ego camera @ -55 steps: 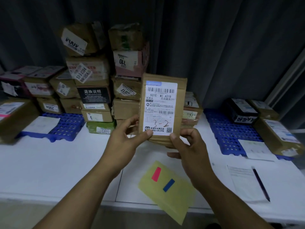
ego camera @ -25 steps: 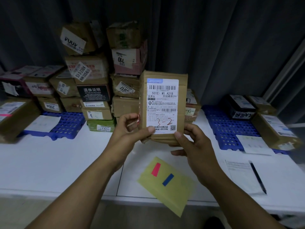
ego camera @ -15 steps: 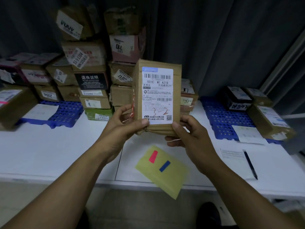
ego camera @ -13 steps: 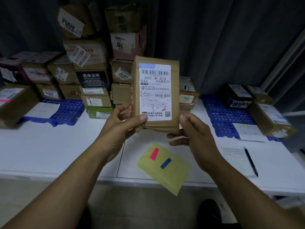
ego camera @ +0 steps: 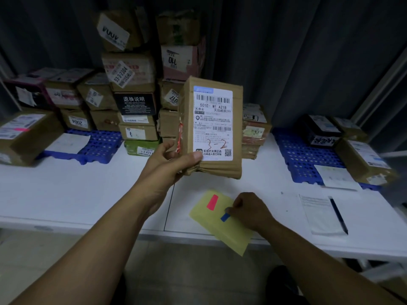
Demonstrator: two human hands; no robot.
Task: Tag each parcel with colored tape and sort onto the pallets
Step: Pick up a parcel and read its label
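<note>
My left hand (ego camera: 169,161) grips a brown paper parcel (ego camera: 236,119) by its lower left corner and holds it upright above the white table (ego camera: 66,194). Its white shipping label, marked "3-2" by hand, faces me. My right hand (ego camera: 251,209) is down on a yellow backing sheet (ego camera: 233,234) at the table's front edge. Its fingertips pinch the upper end of a blue tape strip (ego camera: 224,217). A red tape strip (ego camera: 212,202) lies on the same sheet to the left.
A tall stack of parcels (ego camera: 134,84) stands at the back centre. Blue pallets sit at the left (ego camera: 103,144) and right (ego camera: 301,155), each with parcels and a paper sheet. A paper form with a black pen (ego camera: 339,215) lies at the right.
My right hand has let go of the parcel and dropped to the yellow sheet, where it now pinches the blue strip. My left hand alone holds the parcel up.
</note>
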